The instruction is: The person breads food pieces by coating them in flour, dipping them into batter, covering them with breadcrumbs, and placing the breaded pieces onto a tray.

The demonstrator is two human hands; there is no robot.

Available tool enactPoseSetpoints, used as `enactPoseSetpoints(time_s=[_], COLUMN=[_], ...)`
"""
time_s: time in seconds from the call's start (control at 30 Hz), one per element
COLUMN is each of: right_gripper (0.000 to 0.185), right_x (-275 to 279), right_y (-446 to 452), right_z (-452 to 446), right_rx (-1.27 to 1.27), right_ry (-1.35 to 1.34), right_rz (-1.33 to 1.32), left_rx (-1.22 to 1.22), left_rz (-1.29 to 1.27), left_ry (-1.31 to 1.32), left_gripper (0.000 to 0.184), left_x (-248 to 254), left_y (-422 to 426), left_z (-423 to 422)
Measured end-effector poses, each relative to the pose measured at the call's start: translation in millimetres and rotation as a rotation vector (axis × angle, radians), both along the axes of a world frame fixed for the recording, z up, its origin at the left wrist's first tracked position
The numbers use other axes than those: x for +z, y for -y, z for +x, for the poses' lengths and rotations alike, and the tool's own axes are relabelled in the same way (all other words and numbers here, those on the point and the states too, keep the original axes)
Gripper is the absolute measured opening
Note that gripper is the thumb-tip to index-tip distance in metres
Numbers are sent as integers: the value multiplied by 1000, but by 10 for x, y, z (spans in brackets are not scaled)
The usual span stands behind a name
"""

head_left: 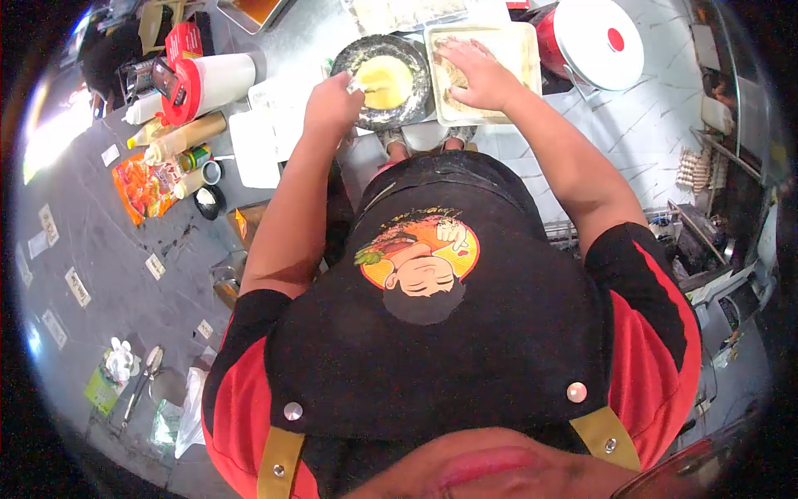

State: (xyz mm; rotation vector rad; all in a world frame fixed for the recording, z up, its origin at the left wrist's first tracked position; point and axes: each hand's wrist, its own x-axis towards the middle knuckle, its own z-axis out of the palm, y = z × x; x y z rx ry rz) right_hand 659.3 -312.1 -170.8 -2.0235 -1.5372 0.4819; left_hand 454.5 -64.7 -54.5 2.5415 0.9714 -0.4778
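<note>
My left hand [334, 104] is closed at the left rim of a dark round bowl [342, 56]. A small pale end of something pokes out by its fingers, but I cannot make out what it is. Inside the bowl lies a yellow batter-like liquid [384, 76], with flour-like smears around the wall. My right hand [478, 73] lies with fingers stretched out over pale crumbs [459, 79] in a cream rectangular tray [525, 58]. That tray stands directly to the right of the bowl.
A white-lidded red bucket [592, 46] stands right of the tray. To the left are a red-lidded container [220, 83], sauce bottles [187, 137], an orange packet [145, 185] and a white board [256, 150]. At the top left sits a metal tray [256, 15] of orange-brown contents.
</note>
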Motion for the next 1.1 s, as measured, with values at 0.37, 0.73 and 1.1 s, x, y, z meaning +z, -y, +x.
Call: enactPoseSetpoints(time_s=[0.37,0.73,1.1], right_gripper=[95,66,41], right_x=[139,-137,33], right_y=[73,64,-44], right_z=[-17,-26,126], right_rx=[84,175,176], right_ry=[9,81,77], right_rz=[-40,48,-82], left_rx=[-51,-43,5], left_rz=[-59,-42,-47], left_ry=[83,89,80], left_gripper=[40,46,42], left_x=[-738,289,867], left_y=[62,72,93], left_z=[80,50,65])
